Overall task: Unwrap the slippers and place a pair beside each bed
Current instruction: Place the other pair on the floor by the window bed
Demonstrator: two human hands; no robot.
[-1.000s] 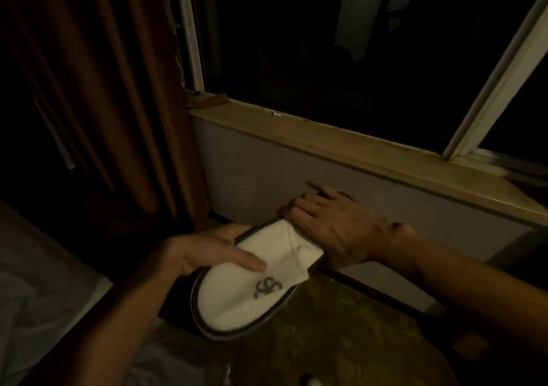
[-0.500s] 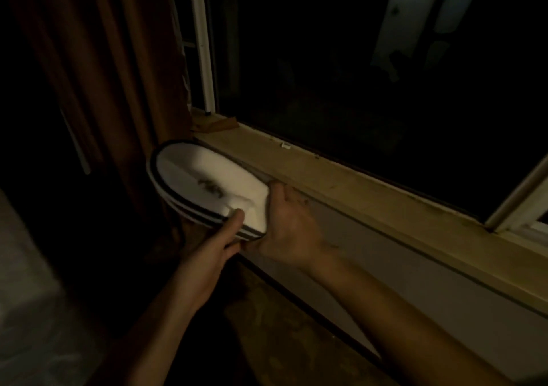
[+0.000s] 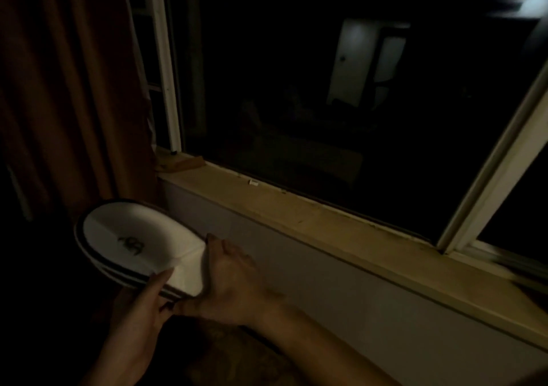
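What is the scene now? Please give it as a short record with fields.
place: beside a window sill, orange curtain at the left
slippers: white, dark trim, stacked as a pair, held in the air below the sill
left hand: grips the near end from below
right hand: grips the same end from the right
wrap: cannot tell in the dim light

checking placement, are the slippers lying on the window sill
No, both hands, left hand and right hand, hold the slippers below the window sill.
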